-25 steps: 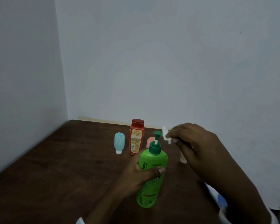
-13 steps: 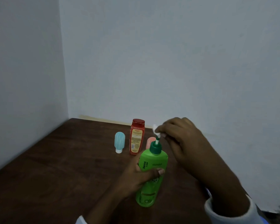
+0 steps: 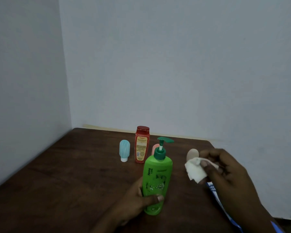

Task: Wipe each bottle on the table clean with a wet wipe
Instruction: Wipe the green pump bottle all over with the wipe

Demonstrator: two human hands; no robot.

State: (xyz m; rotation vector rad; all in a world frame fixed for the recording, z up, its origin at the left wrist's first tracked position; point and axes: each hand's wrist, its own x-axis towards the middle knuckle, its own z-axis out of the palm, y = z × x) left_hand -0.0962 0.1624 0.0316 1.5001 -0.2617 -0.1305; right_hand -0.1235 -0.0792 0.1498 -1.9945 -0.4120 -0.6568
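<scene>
Taking the green pump bottle [image 3: 157, 178] as the centre of the dial, with twelve pointing to the far wall: at seven o'clock the left hand [image 3: 138, 198] is gripping the lower half of that bottle, its thumb lying curled across the front label; the bottle is standing upright on the dark wooden table [image 3: 71, 175], near the front edge and a little right of the middle, its dark green pump head pointing toward two o'clock; at three o'clock the right hand [image 3: 225, 172] is hovering clear of the bottle and pinching a crumpled white wet wipe [image 3: 195, 171] between thumb and fingers, though motion blur is hiding the exact lie of the fingers; below that hand, at four o'clock, a blue-and-white packet [image 3: 212, 188] is lying on the table, partly covered by the wrist; just beyond the wipe, at two o'clock, a small beige bottle [image 3: 192, 154] is standing; at twelve, a small pink bottle [image 3: 154, 147] is peeking out from behind the pump neck, mostly hidden; at eleven a red bottle [image 3: 142, 146] with a yellow label is standing upright; just left of it, at ten, a pale blue ribbed bottle [image 3: 124, 149] is resting on its white cap.
</scene>
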